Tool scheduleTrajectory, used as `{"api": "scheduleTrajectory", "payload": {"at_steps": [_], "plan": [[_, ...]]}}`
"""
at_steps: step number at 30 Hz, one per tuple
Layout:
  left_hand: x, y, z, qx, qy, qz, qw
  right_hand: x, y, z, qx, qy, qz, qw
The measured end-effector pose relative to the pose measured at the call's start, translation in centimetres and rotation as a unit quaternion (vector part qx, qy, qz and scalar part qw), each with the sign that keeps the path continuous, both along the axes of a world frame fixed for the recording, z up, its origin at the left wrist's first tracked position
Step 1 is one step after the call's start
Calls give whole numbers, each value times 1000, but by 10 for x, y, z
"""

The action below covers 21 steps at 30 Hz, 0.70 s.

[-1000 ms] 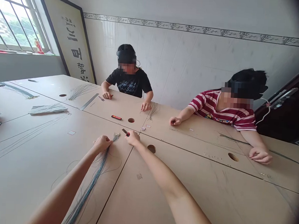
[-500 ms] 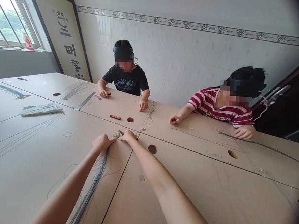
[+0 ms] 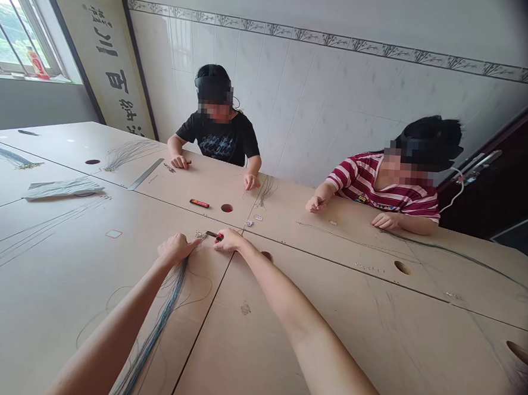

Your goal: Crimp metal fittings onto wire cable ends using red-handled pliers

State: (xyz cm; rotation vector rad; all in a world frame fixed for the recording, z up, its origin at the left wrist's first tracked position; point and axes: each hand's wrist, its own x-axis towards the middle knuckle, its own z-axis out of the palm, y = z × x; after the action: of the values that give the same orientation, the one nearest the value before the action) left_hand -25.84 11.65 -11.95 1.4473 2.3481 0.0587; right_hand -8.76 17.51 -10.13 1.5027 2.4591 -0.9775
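A bundle of thin blue-grey cords runs from the front edge of the table up to my left hand, whose fingers are closed on it near its far end. Small gold-coloured metal ends show just beyond those fingertips. My right hand is closed around a small red and dark tool, its dark tip pointing left at the metal ends. Some loose cords curl out on both sides of the bundle.
Two people sit across the table, their hands over small items and cords. A red marker-like stick, a metal ruler, a pale cloth and more cord bundles lie about. Round holes pierce the tabletop.
My right hand has turned and drawn slightly away from my left, so the red part of the tool shows. The striped-shirt person's hand has moved left onto the cord ends.
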Motion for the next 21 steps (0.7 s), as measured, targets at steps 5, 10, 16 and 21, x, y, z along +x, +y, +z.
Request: {"api": "scheduleTrajectory", "payload": {"at_steps": [5, 10, 16, 21], "plan": [[-1, -10, 0, 37, 5, -20, 999, 0, 0, 4, -5, -29, 31, 999], [3, -38, -7, 113, 31, -83, 990, 2, -2, 8, -6, -37, 45, 998], [19, -69, -35, 141, 49, -206, 967, 13, -8, 9, -15, -30, 49, 998], [21, -73, -48, 151, 75, -229, 959, 30, -16, 9, -20, -27, 34, 999]]}}
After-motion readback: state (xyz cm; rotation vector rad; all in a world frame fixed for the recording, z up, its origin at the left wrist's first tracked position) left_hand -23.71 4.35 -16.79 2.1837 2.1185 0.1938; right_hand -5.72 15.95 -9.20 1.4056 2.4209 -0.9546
